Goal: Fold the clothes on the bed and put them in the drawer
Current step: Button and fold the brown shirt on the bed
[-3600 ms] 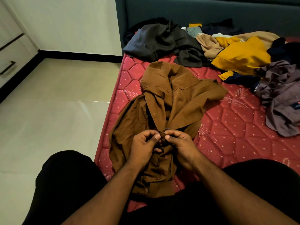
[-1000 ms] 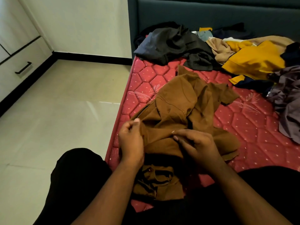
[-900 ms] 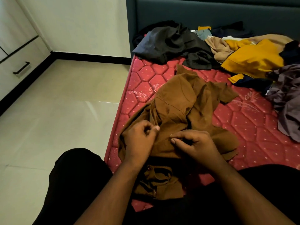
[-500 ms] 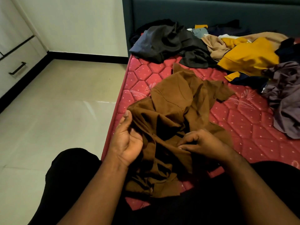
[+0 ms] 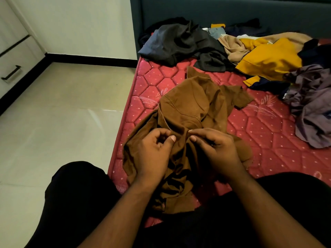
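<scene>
A brown button shirt point(image 5: 195, 106) lies crumpled on the red quilted mattress point(image 5: 265, 133) near its left edge, its lower part bunched toward me. My left hand point(image 5: 154, 153) has its fingers curled and pinches the shirt's front edge. My right hand point(image 5: 216, 149) pinches the cloth right beside it, thumb and fingers closed on a fold. Both hands meet over the middle of the shirt. A white drawer point(image 5: 16, 67) with a black handle is at the far left, closed.
More clothes are heaped at the head of the bed: a dark grey garment point(image 5: 180, 43), a yellow one point(image 5: 272, 58), a beige one point(image 5: 232, 47) and a purple-grey one point(image 5: 313, 104) at right. Tiled floor point(image 5: 59, 122) lies left of the bed. My black-clad knees fill the bottom.
My left hand, open beside the shirt half a second ago, has closed on the front edge. Both hands have come together at the shirt's middle, and the cloth is pulled flatter.
</scene>
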Available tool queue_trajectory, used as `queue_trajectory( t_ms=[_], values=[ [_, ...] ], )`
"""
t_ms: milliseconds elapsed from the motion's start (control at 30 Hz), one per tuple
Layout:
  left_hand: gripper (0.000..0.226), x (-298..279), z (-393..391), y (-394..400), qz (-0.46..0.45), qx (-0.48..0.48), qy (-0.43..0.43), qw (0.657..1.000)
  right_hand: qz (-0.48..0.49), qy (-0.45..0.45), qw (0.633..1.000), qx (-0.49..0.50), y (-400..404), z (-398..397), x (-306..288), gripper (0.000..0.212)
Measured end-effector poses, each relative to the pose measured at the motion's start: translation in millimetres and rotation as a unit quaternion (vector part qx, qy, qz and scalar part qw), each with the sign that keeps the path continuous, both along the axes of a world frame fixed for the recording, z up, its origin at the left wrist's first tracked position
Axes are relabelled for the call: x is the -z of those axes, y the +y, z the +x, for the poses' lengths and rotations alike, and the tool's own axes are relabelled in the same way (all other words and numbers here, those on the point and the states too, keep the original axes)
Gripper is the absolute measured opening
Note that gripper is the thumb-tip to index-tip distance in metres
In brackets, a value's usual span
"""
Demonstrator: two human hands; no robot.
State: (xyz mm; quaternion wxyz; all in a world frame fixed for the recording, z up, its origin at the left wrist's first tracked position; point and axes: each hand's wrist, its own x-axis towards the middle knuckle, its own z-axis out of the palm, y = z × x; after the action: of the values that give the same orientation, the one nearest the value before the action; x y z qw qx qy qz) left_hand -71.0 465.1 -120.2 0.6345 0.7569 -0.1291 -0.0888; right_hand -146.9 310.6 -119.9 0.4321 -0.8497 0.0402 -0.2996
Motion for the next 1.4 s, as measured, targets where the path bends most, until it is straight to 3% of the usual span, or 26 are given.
queue_trajectory(
  t_ms=[33, 100, 167, 333, 433, 567, 933, 1200, 1400],
  values=[
    [0.005, -6, -2, -2, -0.074, -0.010, 0.070, 0.995, 0.025, -0.016, 1.000, 0.002, 1, -1, -4, 0.018],
    [0.007, -16, -3, -5, -0.221, 0.011, 0.230, 0.948, 0.043, -0.051, 0.998, -0.011, 3, -3, -15, 0.019],
    [0.010, -20, -3, -6, -0.274, 0.049, 0.296, 0.914, 0.008, -0.079, 0.996, -0.042, 9, -3, -24, 0.020],
    [0.012, -12, -8, -8, -0.225, 0.044, 0.297, 0.927, -0.037, -0.050, 0.993, -0.101, 13, 14, -13, 0.019],
    [0.017, -7, -9, -9, -0.182, 0.033, 0.318, 0.930, 0.036, 0.000, 0.999, -0.037, 11, 15, 4, 0.022],
    [0.021, -4, -8, -8, -0.187, 0.034, 0.359, 0.914, 0.133, 0.030, 0.990, -0.033, 8, 12, 11, 0.019],
    [0.015, -5, -6, -2, -0.133, 0.072, 0.345, 0.926, 0.219, 0.066, 0.972, -0.058, 2, 7, 6, 0.025],
    [0.021, -6, 2, 1, -0.096, 0.107, 0.303, 0.942, 0.061, 0.019, 0.998, -0.015, 7, 6, 11, 0.024],
    [0.022, 0, 10, 5, -0.113, 0.125, 0.381, 0.909, 0.040, 0.040, 0.998, -0.042, 10, 7, 16, 0.023]
  ],
)
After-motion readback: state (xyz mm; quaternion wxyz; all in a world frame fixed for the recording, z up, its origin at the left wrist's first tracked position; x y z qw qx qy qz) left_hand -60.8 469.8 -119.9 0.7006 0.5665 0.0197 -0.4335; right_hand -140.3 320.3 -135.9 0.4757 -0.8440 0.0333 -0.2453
